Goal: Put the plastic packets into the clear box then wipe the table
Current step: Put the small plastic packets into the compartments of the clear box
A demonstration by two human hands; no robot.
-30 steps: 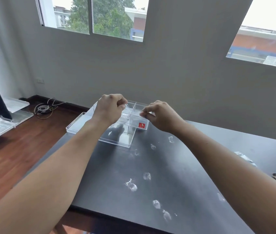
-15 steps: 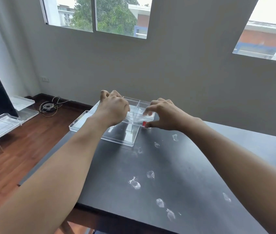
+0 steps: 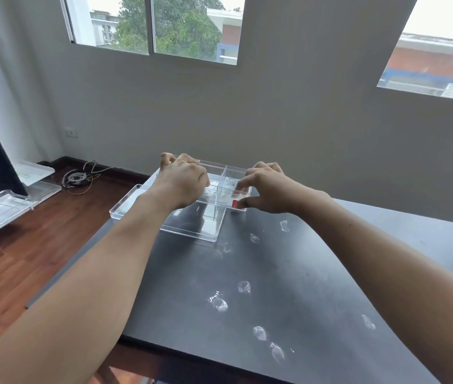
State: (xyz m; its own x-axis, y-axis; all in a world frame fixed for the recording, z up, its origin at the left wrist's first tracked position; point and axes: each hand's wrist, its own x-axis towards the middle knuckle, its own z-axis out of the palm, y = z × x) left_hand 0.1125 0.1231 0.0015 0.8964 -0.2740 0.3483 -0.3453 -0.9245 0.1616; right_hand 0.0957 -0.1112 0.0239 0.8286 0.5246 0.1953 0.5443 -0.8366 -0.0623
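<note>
Both hands are at the clear, square, divided plastic box at the far left of the dark matte surface. The left hand, fist curled a second ago, now hooks over the far rim. The right hand has dropped lower, fingers in the right compartment and thumb pinching the near wall by the red sticker. Crumpled clear plastic packets lie inside; wet smears dot the surface.

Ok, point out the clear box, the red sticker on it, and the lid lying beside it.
clear box (image 3: 208,236): head view, on its near front wall.
red sticker (image 3: 235,204): head view, on the sticker's face at the box's right corner.
lid (image 3: 125,207): head view, on its near left rim.
</note>
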